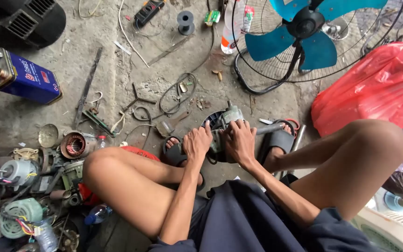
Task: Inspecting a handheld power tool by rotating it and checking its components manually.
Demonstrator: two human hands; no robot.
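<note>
1. The small grey metal fan motor (pixel 225 122) sits on the concrete floor (pixel 38 116) between your feet, on what looks like a dark round grille. Both hands bear on it: your left hand (pixel 198 142) has its fingers curled together over the near left side, and your right hand (pixel 240 140) has its fingers spread and pressed over the top. Neither grip looks locked, so a hard push could roll the motor off its seat.
2. The grey shaft or handle (pixel 270 129) pointing right from under your right hand could slip toward your foot in the black sandal (pixel 281 140).
3. Your toes sit just beside the work, so anything that drops lands on them.
4. Loose black wire loops (pixel 178 93) lie near ahead and could snag the motor.
5. The blue-bladed fan with its wire cage (pixel 313 37) stands near; I cannot tell whether it is spinning, so keep cords away.
6. The pile of old motors and coils (pixel 24 186) crowds your left knee.
</note>
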